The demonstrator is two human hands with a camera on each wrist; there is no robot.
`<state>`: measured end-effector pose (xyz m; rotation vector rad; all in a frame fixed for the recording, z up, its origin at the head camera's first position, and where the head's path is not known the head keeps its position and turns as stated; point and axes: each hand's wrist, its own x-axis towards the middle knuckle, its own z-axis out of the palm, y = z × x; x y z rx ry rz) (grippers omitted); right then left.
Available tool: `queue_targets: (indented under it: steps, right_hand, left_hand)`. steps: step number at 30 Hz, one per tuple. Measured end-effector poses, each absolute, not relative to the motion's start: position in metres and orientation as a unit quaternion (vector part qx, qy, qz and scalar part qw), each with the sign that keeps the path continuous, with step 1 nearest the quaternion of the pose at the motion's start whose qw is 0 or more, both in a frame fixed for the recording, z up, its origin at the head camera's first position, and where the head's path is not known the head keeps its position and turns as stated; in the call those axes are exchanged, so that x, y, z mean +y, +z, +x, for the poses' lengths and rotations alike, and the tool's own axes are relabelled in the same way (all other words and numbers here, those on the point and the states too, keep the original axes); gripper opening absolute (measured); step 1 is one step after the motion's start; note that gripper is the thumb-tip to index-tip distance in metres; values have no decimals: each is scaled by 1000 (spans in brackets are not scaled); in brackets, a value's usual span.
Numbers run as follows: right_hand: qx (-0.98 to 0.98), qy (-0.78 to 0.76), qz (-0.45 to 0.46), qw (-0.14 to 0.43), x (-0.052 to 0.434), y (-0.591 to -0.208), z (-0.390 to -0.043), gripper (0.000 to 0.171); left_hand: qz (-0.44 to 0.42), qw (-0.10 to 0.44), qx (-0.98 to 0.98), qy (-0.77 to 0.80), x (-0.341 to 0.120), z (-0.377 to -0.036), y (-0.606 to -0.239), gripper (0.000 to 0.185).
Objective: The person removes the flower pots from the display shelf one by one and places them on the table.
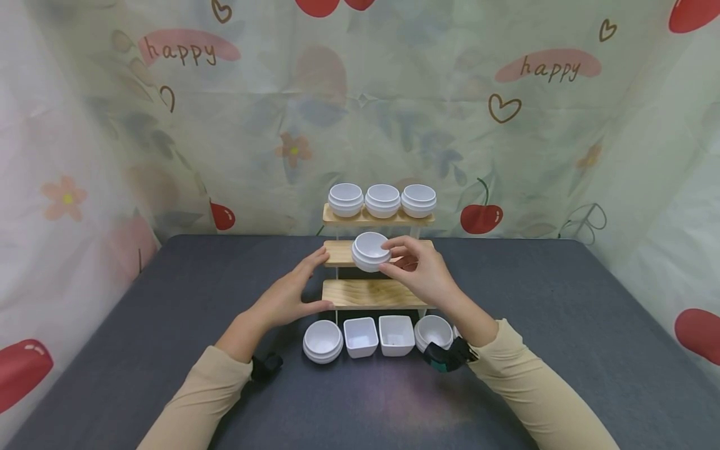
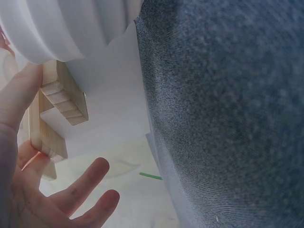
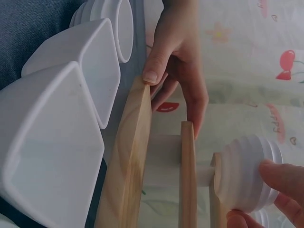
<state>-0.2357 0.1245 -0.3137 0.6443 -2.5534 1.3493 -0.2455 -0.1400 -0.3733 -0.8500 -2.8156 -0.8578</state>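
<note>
- Right hand (image 1: 423,270): fingertips pinch a small round ribbed white bowl (image 1: 370,251) at the middle tier of the stepped wooden shelf (image 1: 368,293).
- Left hand (image 1: 292,292): grip spread, fingers straight; thumb apparently touches the lowest tier's end, above the dark grey surface (image 1: 169,325).

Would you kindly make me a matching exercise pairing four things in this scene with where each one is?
Things:
1. Three round bowls
2. Square bowls
3. Held bowl
4. Left hand

Places:
A. On the table in front of the shelf
B. On the top shelf
C. Against the shelf's left side
D. In the right hand at the middle shelf

Pairs: 1-B, 2-A, 3-D, 4-C
</note>
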Motion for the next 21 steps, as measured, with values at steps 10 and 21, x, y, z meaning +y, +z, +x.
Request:
queue_targets:
  steps: [10,21]
  right_hand:
    - [-858,460,211,91,127,-316,-232,31]
    - [-857,458,220,83,130,-318,-228,31]
  left_hand:
    - [-280,43,-918,-278,-140,-244,-373,91]
    - [-277,38,-919,-279,-140,-244,-372,91]
